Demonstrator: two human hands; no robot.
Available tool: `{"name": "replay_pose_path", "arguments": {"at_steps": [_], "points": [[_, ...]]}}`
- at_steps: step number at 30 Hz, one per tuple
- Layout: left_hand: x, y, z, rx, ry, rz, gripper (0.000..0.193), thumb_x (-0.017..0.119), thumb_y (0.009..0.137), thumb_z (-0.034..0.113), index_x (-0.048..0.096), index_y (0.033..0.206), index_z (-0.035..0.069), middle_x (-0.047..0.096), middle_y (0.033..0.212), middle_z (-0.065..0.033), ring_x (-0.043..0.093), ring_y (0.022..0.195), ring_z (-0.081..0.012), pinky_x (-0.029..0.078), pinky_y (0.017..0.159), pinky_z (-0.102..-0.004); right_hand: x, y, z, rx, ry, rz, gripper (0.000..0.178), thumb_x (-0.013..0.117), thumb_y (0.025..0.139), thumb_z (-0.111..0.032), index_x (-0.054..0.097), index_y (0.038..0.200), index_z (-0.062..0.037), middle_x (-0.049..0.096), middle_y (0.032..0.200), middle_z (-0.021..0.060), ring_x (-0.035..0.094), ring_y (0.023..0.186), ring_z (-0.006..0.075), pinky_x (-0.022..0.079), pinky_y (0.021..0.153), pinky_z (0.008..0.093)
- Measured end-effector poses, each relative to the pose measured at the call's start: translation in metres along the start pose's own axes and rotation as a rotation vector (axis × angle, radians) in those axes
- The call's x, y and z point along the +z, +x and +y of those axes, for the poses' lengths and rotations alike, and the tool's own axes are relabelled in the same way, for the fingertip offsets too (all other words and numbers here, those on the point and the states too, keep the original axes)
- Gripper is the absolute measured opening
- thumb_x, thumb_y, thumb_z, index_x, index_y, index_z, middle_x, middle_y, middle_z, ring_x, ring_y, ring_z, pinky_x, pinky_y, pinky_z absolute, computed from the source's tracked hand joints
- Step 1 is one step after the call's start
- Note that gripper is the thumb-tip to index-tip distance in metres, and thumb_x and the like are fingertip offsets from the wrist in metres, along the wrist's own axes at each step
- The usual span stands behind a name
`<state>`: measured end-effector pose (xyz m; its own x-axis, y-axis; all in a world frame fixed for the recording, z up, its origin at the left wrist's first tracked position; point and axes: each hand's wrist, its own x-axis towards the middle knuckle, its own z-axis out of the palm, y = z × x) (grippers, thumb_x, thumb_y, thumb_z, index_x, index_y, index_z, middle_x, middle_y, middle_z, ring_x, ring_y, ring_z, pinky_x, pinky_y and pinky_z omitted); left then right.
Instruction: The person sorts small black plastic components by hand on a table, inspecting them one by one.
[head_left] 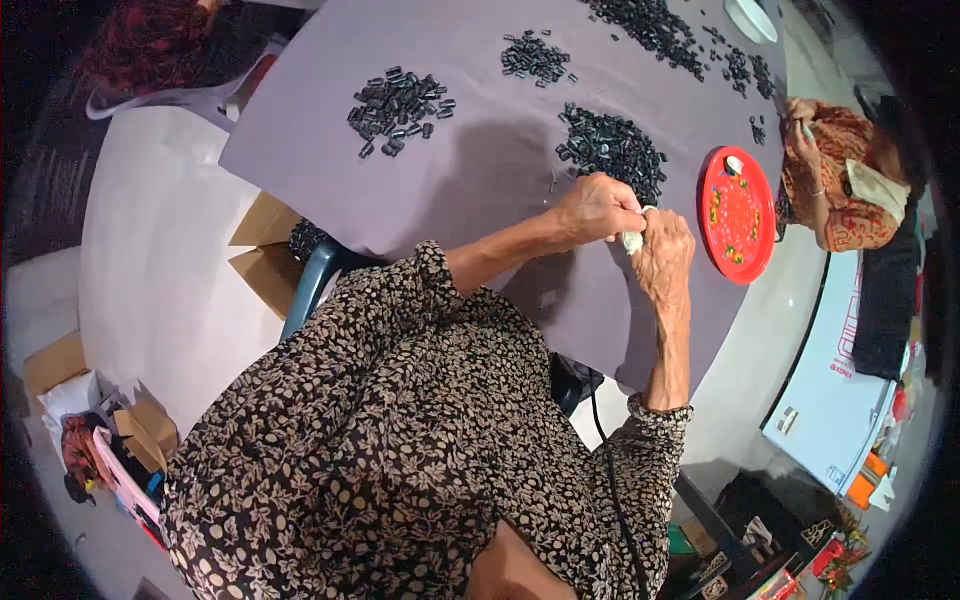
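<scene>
My left hand (597, 209) and my right hand (664, 252) meet over the near part of the table. The fingers of both are closed on a small, pale, crumpled cloth (631, 241), which shows between them. Whether a small piece is wrapped inside it is hidden by my fingers. Just beyond my hands lies a heap of small black cylindrical pieces (612, 143). A red oval tray (761, 212) with a printed pattern sits to the right, with a small white object (734, 164) on its far end.
Other black heaps (398, 108) lie farther off on the grey-covered table (300, 130). A white bowl (752, 18) stands at the far edge. At the right sits another person (845, 180) in an orange patterned top. An open cardboard box (265, 250) is left of me.
</scene>
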<state>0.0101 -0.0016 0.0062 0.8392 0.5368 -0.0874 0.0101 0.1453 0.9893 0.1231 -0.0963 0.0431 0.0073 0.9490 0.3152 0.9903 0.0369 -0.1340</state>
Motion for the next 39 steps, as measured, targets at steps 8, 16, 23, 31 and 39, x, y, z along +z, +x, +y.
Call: {"name": "replay_pose_path", "arguments": {"at_steps": [8, 16, 23, 31, 39], "points": [[-0.092, -0.017, 0.014, 0.193, 0.487, 0.319, 0.019, 0.061, 0.076, 0.019, 0.064, 0.084, 0.001, 0.063, 0.074, -0.0048, 0.056, 0.064, -0.0088, 0.044, 0.056, -0.0234, 0.000, 0.001, 0.011, 0.279, 0.274, -0.052, 0.022, 0.063, 0.074, -0.020, 0.057, 0.081, -0.0010, 0.057, 0.070, 0.0193, 0.055, 0.065, 0.0368, 0.043, 0.057, 0.0417], [-0.158, -0.061, 0.004, 0.120, 1.006, 0.546, 0.019, 0.059, 0.074, 0.018, 0.063, 0.084, 0.002, 0.062, 0.078, -0.0127, 0.060, 0.069, -0.0237, 0.046, 0.063, -0.0315, 0.026, -0.010, -0.004, 0.239, 0.367, -0.142, 0.013, 0.060, 0.076, -0.011, 0.053, 0.081, -0.0006, 0.055, 0.072, 0.0195, 0.054, 0.064, 0.0372, 0.042, 0.055, 0.0392], [-0.176, -0.070, 0.004, 0.173, 1.184, 0.708, 0.017, 0.057, 0.075, 0.018, 0.064, 0.084, 0.006, 0.059, 0.077, -0.0146, 0.057, 0.074, -0.0315, 0.044, 0.067, -0.0402, 0.034, 0.000, -0.017, 0.158, 0.361, -0.158, 0.017, 0.061, 0.075, -0.011, 0.058, 0.090, -0.0045, 0.059, 0.078, 0.0178, 0.057, 0.068, 0.0354, 0.045, 0.058, 0.0400], [-0.179, -0.075, 0.003, 0.128, 0.989, 0.641, 0.021, 0.058, 0.075, 0.014, 0.062, 0.090, 0.001, 0.063, 0.082, -0.0135, 0.061, 0.073, -0.0239, 0.046, 0.067, -0.0318, 0.057, 0.027, -0.011, 0.051, 0.276, -0.131, 0.022, 0.056, 0.071, -0.003, 0.058, 0.092, -0.0057, 0.057, 0.077, 0.0156, 0.057, 0.072, 0.0341, 0.046, 0.062, 0.0401], [-0.172, -0.072, 0.002, 0.160, 0.997, 0.630, 0.019, 0.058, 0.073, 0.015, 0.062, 0.087, 0.003, 0.060, 0.075, -0.0131, 0.058, 0.070, -0.0288, 0.046, 0.064, -0.0373, 0.073, 0.045, -0.018, -0.048, 0.182, -0.037, 0.012, 0.054, 0.064, 0.004, 0.047, 0.073, -0.0008, 0.055, 0.066, 0.0151, 0.056, 0.064, 0.0332, 0.044, 0.053, 0.0415]]}}
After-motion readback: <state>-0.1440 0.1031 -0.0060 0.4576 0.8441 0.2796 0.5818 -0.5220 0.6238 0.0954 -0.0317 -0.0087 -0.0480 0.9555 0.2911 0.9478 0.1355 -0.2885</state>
